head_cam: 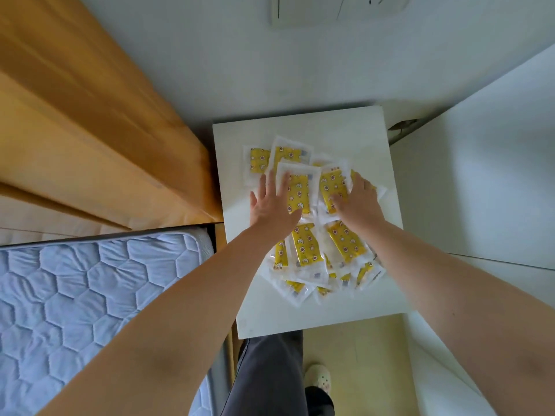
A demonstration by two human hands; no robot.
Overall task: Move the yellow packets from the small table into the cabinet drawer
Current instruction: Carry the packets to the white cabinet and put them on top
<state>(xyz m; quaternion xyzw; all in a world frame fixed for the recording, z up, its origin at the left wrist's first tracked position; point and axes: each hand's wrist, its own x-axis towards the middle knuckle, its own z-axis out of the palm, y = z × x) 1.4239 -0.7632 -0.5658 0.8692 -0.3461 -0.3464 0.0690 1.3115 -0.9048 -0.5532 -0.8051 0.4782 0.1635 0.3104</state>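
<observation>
Flat rectangular yellow packets (pixel 302 248), each a yellow printed insert sealed in a glossy clear plastic sleeve with white borders, lie heaped and overlapping on the small smooth white square table (pixel 300 123). Most have their long axis running away from the person toward the wall, and several are skewed to either side. The left hand (pixel 274 205) lies flat on the pile's left side, fingers straight and spread. The right hand (pixel 357 199) covers the right side, fingers together and bent downward; whether they grip a packet cannot be told. A quilted pale-blue mattress (pixel 90 295) lies left, and a white cabinet (pixel 480 175) stands right.
</observation>
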